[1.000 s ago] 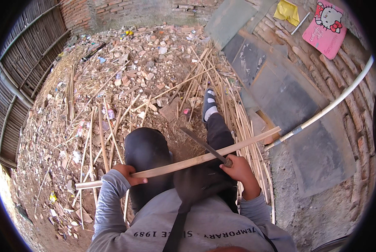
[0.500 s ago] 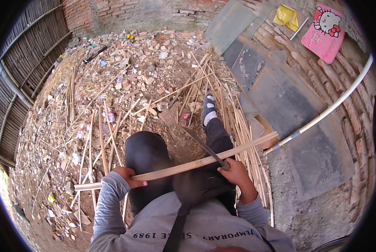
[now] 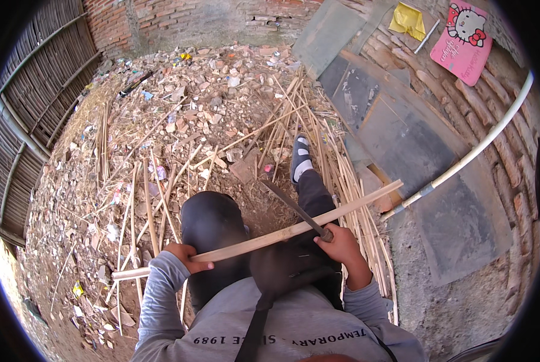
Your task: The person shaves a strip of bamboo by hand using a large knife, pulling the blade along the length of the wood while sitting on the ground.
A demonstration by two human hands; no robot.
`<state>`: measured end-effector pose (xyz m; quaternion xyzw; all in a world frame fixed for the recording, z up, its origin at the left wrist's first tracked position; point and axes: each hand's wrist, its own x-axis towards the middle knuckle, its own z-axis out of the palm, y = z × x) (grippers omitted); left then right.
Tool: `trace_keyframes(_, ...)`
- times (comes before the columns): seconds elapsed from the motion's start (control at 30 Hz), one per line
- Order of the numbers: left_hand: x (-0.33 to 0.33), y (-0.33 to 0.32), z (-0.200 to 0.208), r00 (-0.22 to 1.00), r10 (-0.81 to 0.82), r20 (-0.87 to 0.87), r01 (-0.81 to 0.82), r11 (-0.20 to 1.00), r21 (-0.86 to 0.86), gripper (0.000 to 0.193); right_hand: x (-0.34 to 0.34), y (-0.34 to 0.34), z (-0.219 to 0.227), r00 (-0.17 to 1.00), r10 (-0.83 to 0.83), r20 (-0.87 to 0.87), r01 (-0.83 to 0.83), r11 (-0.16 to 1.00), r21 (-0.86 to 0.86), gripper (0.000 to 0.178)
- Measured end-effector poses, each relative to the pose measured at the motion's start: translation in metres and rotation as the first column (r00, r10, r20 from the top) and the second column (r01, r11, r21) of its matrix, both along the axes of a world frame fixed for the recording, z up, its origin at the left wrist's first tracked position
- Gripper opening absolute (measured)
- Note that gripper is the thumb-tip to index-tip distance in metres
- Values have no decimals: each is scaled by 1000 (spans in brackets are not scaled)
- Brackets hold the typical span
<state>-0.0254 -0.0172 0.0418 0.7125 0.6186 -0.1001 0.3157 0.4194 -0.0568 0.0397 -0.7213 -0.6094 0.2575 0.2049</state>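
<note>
Across my lap lies a long pale split bamboo strip (image 3: pixel 264 239), its right end tilted up and away. My left hand (image 3: pixel 187 257) is wrapped round the strip over my left knee, the thumb along its near side. In my right hand (image 3: pixel 340 244) is the handle of a knife (image 3: pixel 294 205); its dark blade points forward and left and crosses the strip close to the fist. Whether the cutting edge touches the bamboo I cannot tell. A dark bag (image 3: pixel 288 265) with a black strap rests against my lap.
Many split bamboo strips (image 3: pixel 348 175) lie in a bundle beside my right leg. More sticks (image 3: pixel 150 205) lie on the rubble (image 3: pixel 203 102) to the left. Dark flat sheets (image 3: pixel 412 145) and a pale pole (image 3: pixel 481 154) lean by the brick wall on the right. A woven fence (image 3: pixel 34 78) stands left.
The strip's right end has risen slightly and shifted right. Both hands keep their holds, and the knife has hardly moved. The whole view has turned a little.
</note>
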Motion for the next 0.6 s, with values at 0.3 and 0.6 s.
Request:
trace_keyframes(0.3, 0, 2, 4, 1000, 5, -2, -5, 1000, -30, 84, 3, -3, 7, 998, 40, 42, -38, 998, -57, 32)
trace_keyframes(0.6, 5, 1, 13, 996, 76, 40, -73, 995, -72, 83, 10, -4, -5, 999, -10, 52, 12, 1000, -28, 33)
